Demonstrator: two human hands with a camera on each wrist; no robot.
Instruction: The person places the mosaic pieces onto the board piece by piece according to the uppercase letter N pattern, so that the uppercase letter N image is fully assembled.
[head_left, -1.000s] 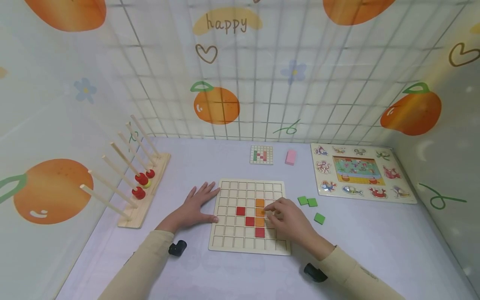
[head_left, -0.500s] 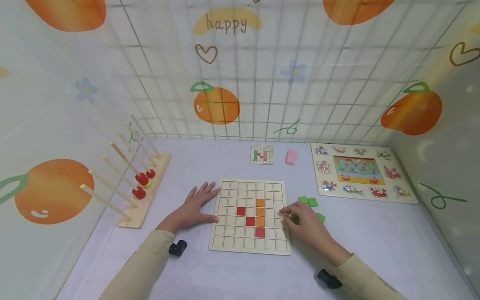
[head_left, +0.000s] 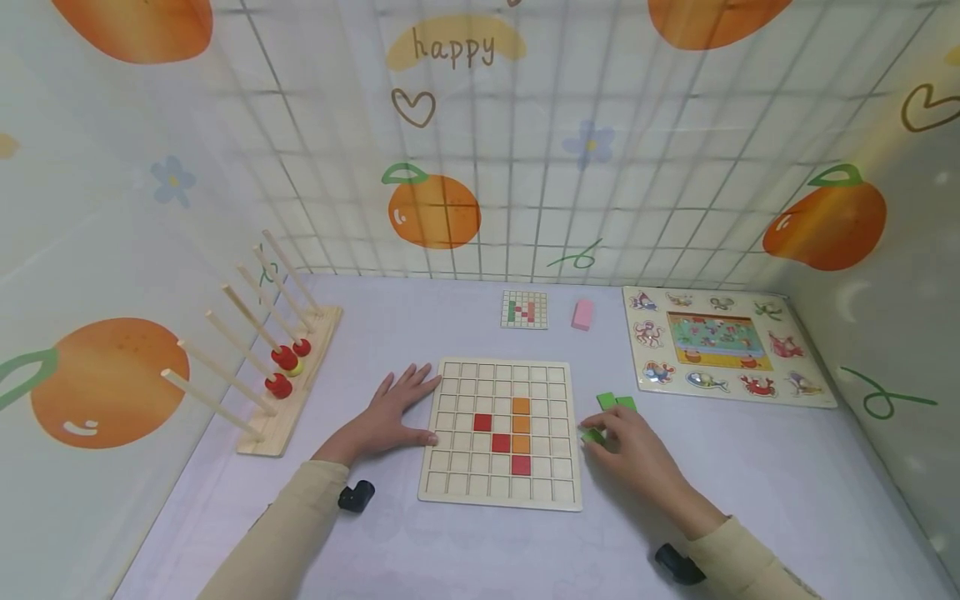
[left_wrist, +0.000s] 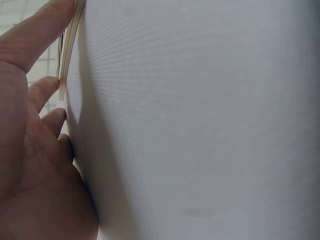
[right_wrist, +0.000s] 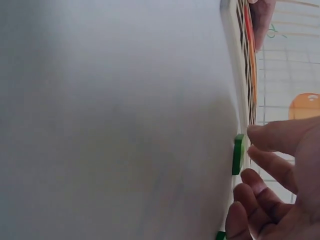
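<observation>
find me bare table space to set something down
Two patches: between the peg stand and the small pattern card, beyond the board; and on the near side of the animal puzzle, right of the right grip. Crowded: just right of the board, around the right grip and green tiles; and its left edge, where the left grip rests.

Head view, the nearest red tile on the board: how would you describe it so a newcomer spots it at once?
Find the pale gridded board, low in the middle of the picture. On it, three orange tiles form a column. The red tile ends that column nearest the person, the only red there.
</observation>
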